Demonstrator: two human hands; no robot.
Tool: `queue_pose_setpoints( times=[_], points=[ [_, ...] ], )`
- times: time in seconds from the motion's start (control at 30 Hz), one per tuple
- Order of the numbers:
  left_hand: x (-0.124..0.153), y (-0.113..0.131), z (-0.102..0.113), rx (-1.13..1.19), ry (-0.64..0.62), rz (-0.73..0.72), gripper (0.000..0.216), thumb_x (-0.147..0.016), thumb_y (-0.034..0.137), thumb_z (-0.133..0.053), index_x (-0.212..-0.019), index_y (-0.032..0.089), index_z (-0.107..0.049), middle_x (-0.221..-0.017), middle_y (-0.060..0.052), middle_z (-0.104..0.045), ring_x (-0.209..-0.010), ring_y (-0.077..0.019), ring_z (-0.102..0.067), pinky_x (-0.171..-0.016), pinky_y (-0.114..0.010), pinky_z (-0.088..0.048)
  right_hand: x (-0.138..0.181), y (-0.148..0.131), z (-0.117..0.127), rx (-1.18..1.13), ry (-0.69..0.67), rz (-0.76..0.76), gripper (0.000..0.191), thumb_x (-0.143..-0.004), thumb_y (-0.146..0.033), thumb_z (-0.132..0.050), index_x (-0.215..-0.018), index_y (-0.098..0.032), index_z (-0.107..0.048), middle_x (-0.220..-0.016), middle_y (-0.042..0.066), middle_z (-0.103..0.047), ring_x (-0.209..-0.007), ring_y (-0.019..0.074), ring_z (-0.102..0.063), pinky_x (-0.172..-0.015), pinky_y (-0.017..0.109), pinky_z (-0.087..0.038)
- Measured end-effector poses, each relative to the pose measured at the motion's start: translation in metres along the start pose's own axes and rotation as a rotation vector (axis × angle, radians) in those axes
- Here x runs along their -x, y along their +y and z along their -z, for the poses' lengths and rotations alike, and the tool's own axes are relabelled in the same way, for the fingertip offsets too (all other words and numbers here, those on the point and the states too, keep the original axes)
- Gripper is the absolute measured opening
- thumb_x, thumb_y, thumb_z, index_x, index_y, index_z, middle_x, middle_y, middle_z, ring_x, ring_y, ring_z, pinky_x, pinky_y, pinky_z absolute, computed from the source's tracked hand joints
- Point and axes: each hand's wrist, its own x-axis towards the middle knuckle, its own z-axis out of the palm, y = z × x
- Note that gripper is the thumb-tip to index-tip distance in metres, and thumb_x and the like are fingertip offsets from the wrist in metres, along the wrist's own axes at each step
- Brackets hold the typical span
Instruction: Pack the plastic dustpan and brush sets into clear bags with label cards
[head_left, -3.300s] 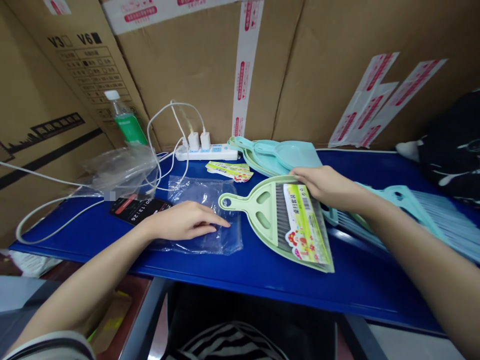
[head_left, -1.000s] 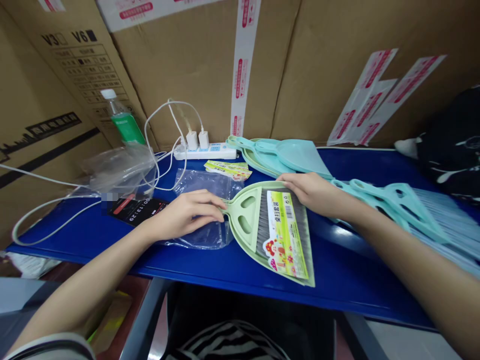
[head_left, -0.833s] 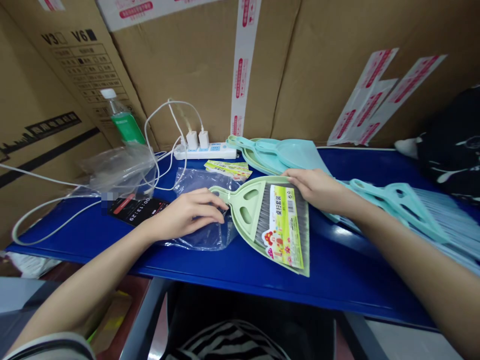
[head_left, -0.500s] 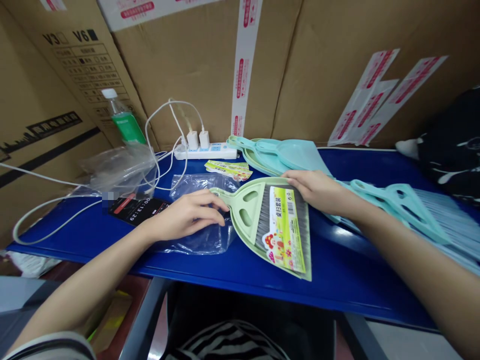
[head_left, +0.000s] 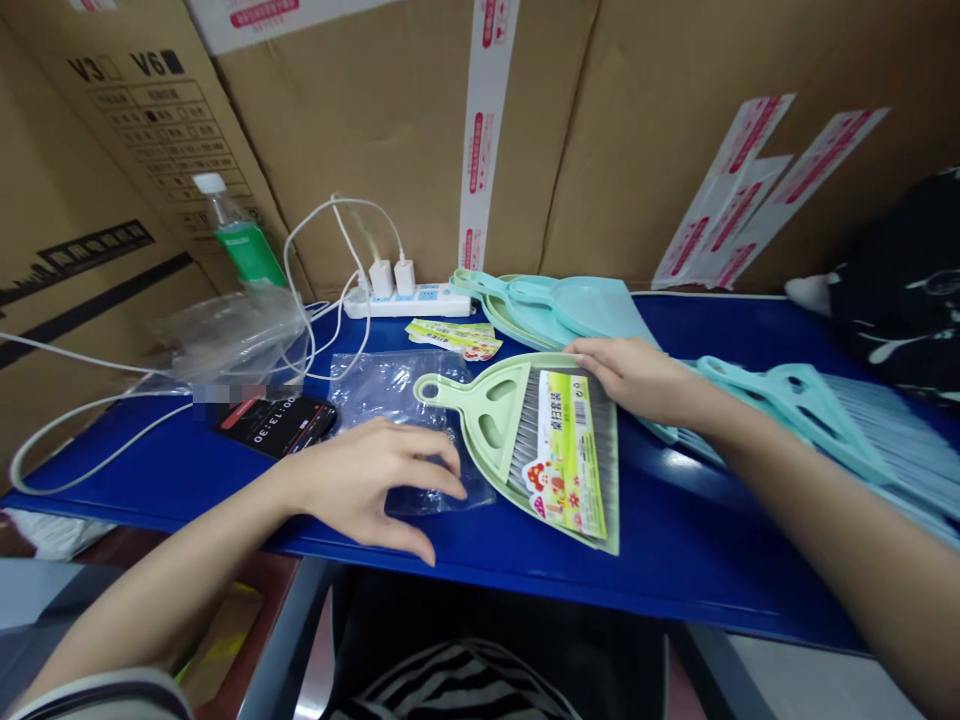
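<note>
A light green dustpan (head_left: 478, 462) lies on the blue table, its ringed handle pointing left. Nested in it is a small brush with grey bristles (head_left: 522, 440), and a printed card label (head_left: 568, 440) rests over the bristles. My right hand (head_left: 622, 375) grips the dustpan's upper right edge, its fingers partly hidden. My left hand (head_left: 382, 480) is off the dustpan, fingers spread and thumb apart, with nothing in it. It hovers over a clear plastic bag (head_left: 375, 385) left of the pan.
Blue dustpans (head_left: 592, 305) are stacked at the back, with blue brushes (head_left: 802, 410) at right. Card labels (head_left: 457, 338) lie before a power strip (head_left: 442, 302). A phone (head_left: 281, 425), looping white cables, crumpled plastic (head_left: 232, 330) and a bottle (head_left: 251, 250) occupy the left. Cardboard walls the back.
My left hand has let go of the dustpan's handle and moved down towards the table's front edge, its fingers opening. My right hand stays on the dustpan's edge.
</note>
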Motion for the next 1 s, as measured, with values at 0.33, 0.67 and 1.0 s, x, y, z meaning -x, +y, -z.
queue_pose_setpoints(
  times=[0.33, 0.67, 1.0],
  points=[
    [-0.004, 0.002, -0.009, -0.027, -0.108, -0.042, 0.033, -0.086, 0.01, -0.047, -0.111, 0.016, -0.066, -0.084, -0.005, -0.06, -0.07, -0.0132, -0.057, -0.062, -0.023, -0.045, 0.001, -0.007, -0.008, -0.031, -0.039, 0.009, 0.027, -0.088, -0.021, -0.03, -0.074, -0.024, -0.053, -0.072, 0.003, -0.067, -0.064, 0.0182, -0.059, -0.059, 0.029, -0.042],
    [-0.002, 0.003, -0.007, -0.091, -0.096, -0.052, 0.031, -0.093, 0.012, -0.042, -0.108, 0.023, -0.067, -0.087, -0.004, -0.064, -0.069, -0.0116, -0.06, -0.058, -0.023, -0.043, 0.001, -0.014, -0.011, -0.053, -0.034, 0.006, 0.025, -0.086, -0.021, -0.029, -0.072, -0.024, -0.05, -0.07, 0.004, -0.066, -0.063, 0.0192, -0.059, -0.059, 0.03, -0.044],
    [-0.004, 0.006, -0.003, -0.046, -0.116, -0.059, 0.031, -0.092, 0.01, -0.044, -0.098, 0.026, -0.07, -0.087, -0.003, -0.066, -0.073, -0.0121, -0.062, -0.064, -0.022, -0.045, 0.001, -0.012, -0.013, -0.052, 0.026, -0.003, 0.026, -0.087, -0.024, -0.029, -0.073, -0.024, -0.05, -0.071, 0.005, -0.065, -0.063, 0.02, -0.058, -0.058, 0.031, -0.043]
  ],
)
